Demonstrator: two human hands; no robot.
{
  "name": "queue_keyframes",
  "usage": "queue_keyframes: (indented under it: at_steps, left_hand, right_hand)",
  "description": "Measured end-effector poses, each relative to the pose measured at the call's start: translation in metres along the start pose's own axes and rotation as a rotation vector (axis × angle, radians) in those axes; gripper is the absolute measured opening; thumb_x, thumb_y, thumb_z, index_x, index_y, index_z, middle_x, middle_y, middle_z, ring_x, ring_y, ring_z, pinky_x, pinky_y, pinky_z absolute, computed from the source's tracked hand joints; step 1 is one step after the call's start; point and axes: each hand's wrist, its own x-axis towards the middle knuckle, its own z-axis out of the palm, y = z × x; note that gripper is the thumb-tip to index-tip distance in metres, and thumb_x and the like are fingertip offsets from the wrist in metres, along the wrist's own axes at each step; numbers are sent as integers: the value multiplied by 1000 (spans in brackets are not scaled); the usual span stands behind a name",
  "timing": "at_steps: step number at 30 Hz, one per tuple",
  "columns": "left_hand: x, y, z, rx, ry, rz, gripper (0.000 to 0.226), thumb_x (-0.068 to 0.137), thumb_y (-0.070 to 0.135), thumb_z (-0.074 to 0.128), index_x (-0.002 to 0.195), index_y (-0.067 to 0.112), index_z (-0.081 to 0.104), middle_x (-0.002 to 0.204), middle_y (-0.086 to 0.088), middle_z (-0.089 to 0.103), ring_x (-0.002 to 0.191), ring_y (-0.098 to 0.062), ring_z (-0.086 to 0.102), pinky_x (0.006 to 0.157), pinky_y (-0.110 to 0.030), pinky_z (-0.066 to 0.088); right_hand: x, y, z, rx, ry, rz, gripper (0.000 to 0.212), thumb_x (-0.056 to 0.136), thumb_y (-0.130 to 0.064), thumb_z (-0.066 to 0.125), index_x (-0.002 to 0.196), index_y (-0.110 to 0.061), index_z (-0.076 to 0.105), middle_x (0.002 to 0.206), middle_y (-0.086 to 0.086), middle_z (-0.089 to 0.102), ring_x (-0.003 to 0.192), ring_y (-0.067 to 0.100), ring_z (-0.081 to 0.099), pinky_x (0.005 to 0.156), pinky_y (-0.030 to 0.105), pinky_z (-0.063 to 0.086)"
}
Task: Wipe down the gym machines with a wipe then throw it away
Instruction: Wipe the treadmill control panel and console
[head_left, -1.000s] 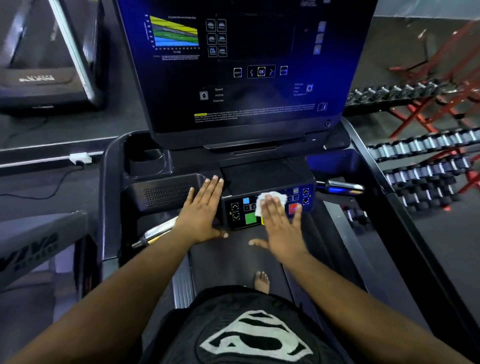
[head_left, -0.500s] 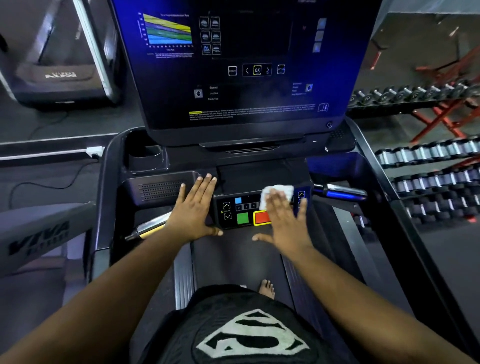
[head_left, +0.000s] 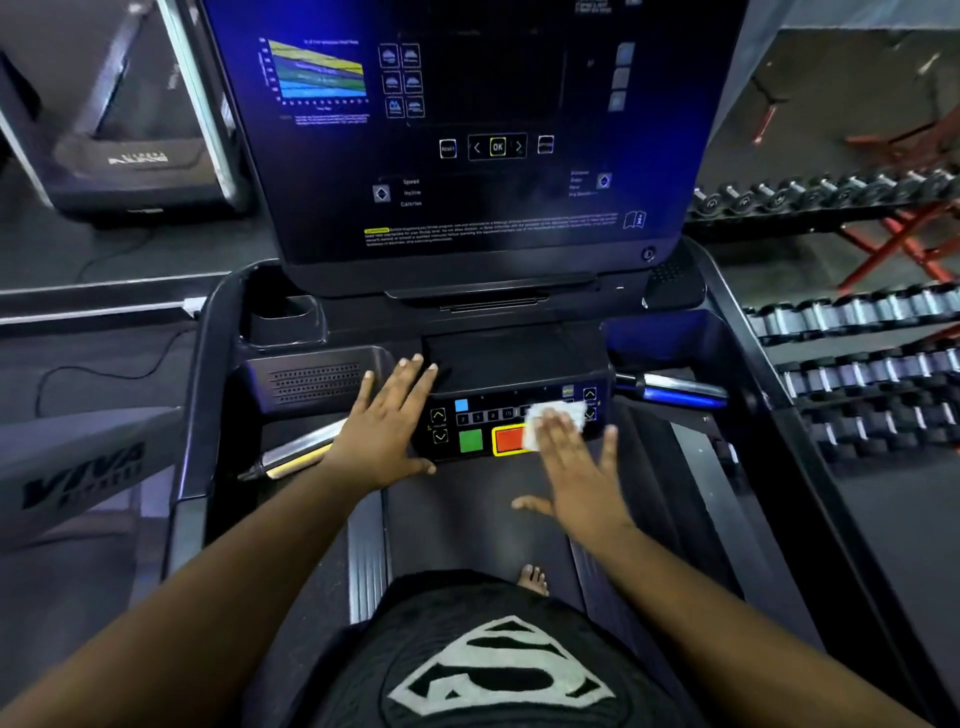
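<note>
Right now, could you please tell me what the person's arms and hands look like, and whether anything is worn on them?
Both arms are bare from the frame's lower edge to the fingertips: no sleeves, gloves, watch or rings show on the left hand or the right hand. The black top below them carries a white shield-shaped S emblem.

Wipe (head_left: 558, 422) on keypad (head_left: 511, 415), under right hand (head_left: 574, 470)

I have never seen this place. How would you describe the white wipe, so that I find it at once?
Start at the treadmill's big blue screen and go down to the small button panel below it. At its right end, the right hand presses the wipe flat under straight fingers. It is the only white thing there, beside the red button.
</note>
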Motion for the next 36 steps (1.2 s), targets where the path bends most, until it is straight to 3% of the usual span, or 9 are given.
queue_keyframes:
  at_steps: [3, 5, 9, 11, 15, 20, 27, 31, 36]
  left_hand:
    - [0, 8, -2, 55, -2, -35, 141, 70, 61, 83, 160, 18, -18, 168, -8, -24, 154, -21, -23, 122, -58, -12]
    - [0, 12, -2, 97, -1, -44, 142, 70, 64, 81, 160, 15, -18, 165, -12, -29, 154, -26, -25, 119, -64, -13]
    - [5, 16, 1, 242, 43, 59, 143, 65, 71, 78, 161, 17, -13, 169, -10, -20, 155, -29, -19, 118, -72, -7]
    - [11, 22, 0, 260, 22, 52, 143, 66, 76, 74, 159, 17, -17, 171, -7, -11, 156, -29, -18, 118, -72, -6]
    - [17, 33, -2, 277, 22, 19, 144, 66, 79, 72, 160, 16, -17, 171, -2, -5, 156, -28, -18, 119, -69, -8]
    - [14, 35, 2, 296, 19, -4, 143, 69, 76, 72, 158, 15, -22, 171, -3, -7, 156, -29, -18, 122, -64, -7]
    - [20, 41, -3, 249, -15, -13, 135, 71, 80, 67, 162, 15, -9, 172, -2, 1, 157, -27, -12, 123, -61, -9]
    - [30, 48, -7, 228, -22, -22, 128, 74, 84, 60, 163, 14, -1, 171, -3, 6, 158, -26, -8, 123, -60, -9]
    - [30, 54, -9, 222, -9, -17, 118, 79, 88, 38, 163, 15, -3, 172, -4, -1, 157, -22, -10, 120, -62, -15]
  right_hand:
    - [-3, 6, -2, 41, -63, 24, 124, 73, -94, 17, 161, -8, -1, 169, 10, -6, 156, 25, -3, 115, 73, -5]
    - [4, -16, -7, 52, -60, -56, 127, 72, -96, 19, 161, -6, 5, 169, 11, -5, 156, 27, -3, 115, 73, -7]
    - [19, -30, -16, -15, 28, -194, 120, 75, -94, 27, 162, -13, 10, 170, 4, -2, 157, 20, 0, 114, 74, 12]
    - [21, -7, -15, -23, 58, -138, 117, 75, -92, 28, 162, -15, 10, 170, 2, -3, 156, 18, -1, 112, 75, 15]
    - [13, 54, -15, 25, 0, 115, 120, 76, -94, 16, 160, -13, -12, 167, 4, -20, 155, 21, -17, 111, 73, -16]
    - [-18, 34, 3, 86, -137, 50, 126, 74, -97, 12, 161, -7, -1, 169, 11, -8, 156, 27, -4, 111, 77, 16]
    - [31, 39, -32, 165, 40, 155, 126, 72, -97, 15, 160, -10, -7, 169, 7, -12, 155, 21, -16, 116, 71, -7]
    - [58, 56, -67, 228, 48, 181, 120, 73, -95, 22, 159, -12, 18, 168, 5, 14, 156, 21, 2, 119, 69, 4]
    - [26, 56, -58, 238, 71, 135, 129, 68, -98, 18, 161, -12, 2, 170, 4, -2, 156, 20, -7, 121, 64, 3]
